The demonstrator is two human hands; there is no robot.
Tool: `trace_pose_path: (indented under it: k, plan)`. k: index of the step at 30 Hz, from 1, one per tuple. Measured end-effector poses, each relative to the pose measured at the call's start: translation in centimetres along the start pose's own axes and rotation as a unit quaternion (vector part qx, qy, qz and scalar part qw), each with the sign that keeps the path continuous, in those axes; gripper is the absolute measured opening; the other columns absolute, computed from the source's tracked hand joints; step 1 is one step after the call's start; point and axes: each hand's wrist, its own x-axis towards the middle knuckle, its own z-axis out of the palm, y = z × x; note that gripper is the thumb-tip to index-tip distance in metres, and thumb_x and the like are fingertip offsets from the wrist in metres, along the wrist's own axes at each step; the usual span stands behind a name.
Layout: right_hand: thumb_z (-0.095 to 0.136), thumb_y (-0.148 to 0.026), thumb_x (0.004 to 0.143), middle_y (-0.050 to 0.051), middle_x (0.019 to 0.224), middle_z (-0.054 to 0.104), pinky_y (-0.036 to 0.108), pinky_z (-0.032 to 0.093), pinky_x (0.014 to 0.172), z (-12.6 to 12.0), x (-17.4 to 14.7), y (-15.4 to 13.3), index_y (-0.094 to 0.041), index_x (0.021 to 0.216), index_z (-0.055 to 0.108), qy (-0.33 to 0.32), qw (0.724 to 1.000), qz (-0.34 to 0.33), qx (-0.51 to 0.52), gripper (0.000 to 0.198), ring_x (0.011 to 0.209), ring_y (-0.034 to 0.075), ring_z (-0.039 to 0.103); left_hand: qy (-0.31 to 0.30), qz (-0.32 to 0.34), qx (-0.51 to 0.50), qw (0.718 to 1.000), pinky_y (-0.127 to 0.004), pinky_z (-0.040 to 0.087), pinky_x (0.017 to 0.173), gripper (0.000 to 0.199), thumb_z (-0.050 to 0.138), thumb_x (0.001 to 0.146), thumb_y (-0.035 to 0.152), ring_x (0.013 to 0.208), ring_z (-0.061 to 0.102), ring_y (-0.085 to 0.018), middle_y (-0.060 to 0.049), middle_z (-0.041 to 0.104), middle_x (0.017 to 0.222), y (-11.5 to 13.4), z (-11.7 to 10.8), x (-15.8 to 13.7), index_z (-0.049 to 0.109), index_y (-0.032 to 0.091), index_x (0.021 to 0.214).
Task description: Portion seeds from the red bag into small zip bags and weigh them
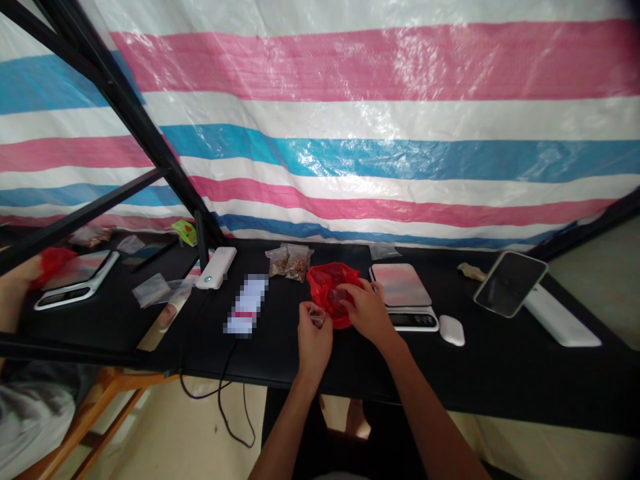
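The left hand (316, 340) is gripping a small, clear plastic bag (317, 316) between its thumb and fingers, just beside a crumpled, bright red, thin plastic bag (334, 275). The right hand (369, 308) is bending its fingers over the red bag's open top, and I cannot tell if they are gripping anything in there. The red bag is resting on a long, smooth, black surface (500, 367), in front of the two hands. Near it, two small, clear plastic bags full of brown bits (297, 262) are lying side by side, so those two are looking done. The little bag in the left hand is looking like the one being worked on; its inside is too small to see well, so I cannot tell how full it is. Just beside the right hand, a flat, white scale with a shiny silver plate (401, 285) is sitting. Behind the scale, a flat, clear plastic bag (384, 251) is lying, and it is looking unfilled, so that one seems not done yet. Farther out, a small, round-cornered, white case (452, 330) is resting right of the scale, and a phone with a lit screen (247, 304) is lying to the left.
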Motion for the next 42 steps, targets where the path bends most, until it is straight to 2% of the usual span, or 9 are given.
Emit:
trace_pose_path:
  k: [6,11,13,17,25,29,33,37,42]
  plan:
    - [0.06,-0.016,0.09,0.006,0.119,0.077,0.053,0.028,0.108,-0.3,-0.8,-0.6,-0.028,0.119,0.069,0.019,0.999,0.031,0.013,0.032,0.126,0.03,0.056,0.056,0.006,-0.026,0.998,-0.023,0.044,0.065,0.02,0.065,0.083,0.017,0.066,0.051,-0.011,0.005,0.048,0.078,-0.7,-0.8,1.0,0.047,0.022,0.088]
    - [0.058,-0.023,0.095,0.006,0.128,0.074,0.057,0.025,0.111,-1.6,-1.9,-1.3,-0.028,0.123,0.068,0.079,0.993,0.074,0.039,0.03,0.136,0.032,0.048,0.128,0.121,0.103,0.979,-0.033,0.051,0.083,0.018,0.068,0.09,0.025,0.099,0.055,-0.019,-0.008,0.048,0.112,-0.3,-1.6,-0.1,0.052,0.021,0.095]
    - [0.059,-0.025,0.097,0.006,0.13,0.073,0.056,0.027,0.112,-2.5,-2.4,-2.0,-0.03,0.125,0.068,0.09,0.992,0.058,0.06,0.03,0.137,0.031,0.048,0.108,0.15,0.145,0.972,-0.037,0.051,0.089,0.016,0.067,0.092,0.026,0.108,0.053,-0.023,-0.011,0.045,0.12,-0.1,-1.8,-0.6,0.054,0.021,0.101]
    - [0.06,-0.026,0.099,0.004,0.127,0.074,0.05,0.036,0.111,-4.1,-3.2,-4.3,-0.032,0.126,0.069,0.067,0.991,-0.005,0.115,0.03,0.131,0.028,0.053,0.017,0.187,0.213,0.959,-0.043,0.047,0.094,0.019,0.063,0.093,0.018,0.107,0.053,-0.026,-0.009,0.053,0.112,-0.4,-1.9,-0.9,0.055,0.023,0.109]
    - [0.052,-0.011,0.098,0.0,0.131,0.071,0.043,0.044,0.112,-4.4,-3.5,-6.4,-0.033,0.127,0.071,0.033,0.986,-0.062,0.15,0.041,0.126,0.022,0.06,-0.058,0.19,0.206,0.958,-0.041,0.048,0.091,0.028,0.068,0.091,0.018,0.103,0.056,-0.025,-0.007,0.06,0.109,-0.5,-2.7,-0.7,0.054,0.023,0.115]
    - [0.052,-0.014,0.1,0.002,0.131,0.071,0.042,0.047,0.109,-4.1,-3.5,-6.3,-0.033,0.126,0.071,0.065,0.985,-0.042,0.157,0.037,0.123,0.022,0.062,-0.071,0.186,0.203,0.959,-0.038,0.047,0.087,0.022,0.068,0.092,0.019,0.099,0.056,-0.024,-0.005,0.061,0.103,-0.4,-3.1,-0.1,0.056,0.023,0.109]
    - [0.059,-0.021,0.098,0.005,0.13,0.071,0.045,0.046,0.106,-3.2,-2.7,-4.9,-0.03,0.127,0.07,0.12,0.988,0.003,0.093,0.032,0.122,0.026,0.063,-0.061,0.171,0.201,0.963,-0.035,0.047,0.083,0.017,0.068,0.093,0.025,0.093,0.054,-0.023,-0.004,0.059,0.095,-0.1,-3.2,0.2,0.057,0.022,0.105]
    - [0.061,-0.021,0.097,0.008,0.128,0.072,0.053,0.043,0.105,-1.5,-1.7,-3.1,-0.027,0.129,0.07,0.095,0.994,0.032,0.038,0.034,0.121,0.031,0.062,-0.035,0.16,0.184,0.969,-0.034,0.047,0.083,0.013,0.065,0.096,0.028,0.091,0.054,-0.021,-0.003,0.058,0.094,0.1,-3.1,-0.1,0.057,0.022,0.105]
    - [0.061,-0.026,0.098,0.007,0.143,0.063,0.054,0.039,0.115,-1.7,-2.8,-3.6,-0.033,0.14,0.062,0.062,0.983,0.036,0.17,0.042,0.134,0.028,0.056,-0.064,0.107,0.12,0.985,-0.034,0.046,0.084,0.015,0.061,0.099,0.036,0.089,0.055,-0.019,-0.003,0.057,0.095,0.6,-2.5,-1.0,0.056,0.022,0.102]
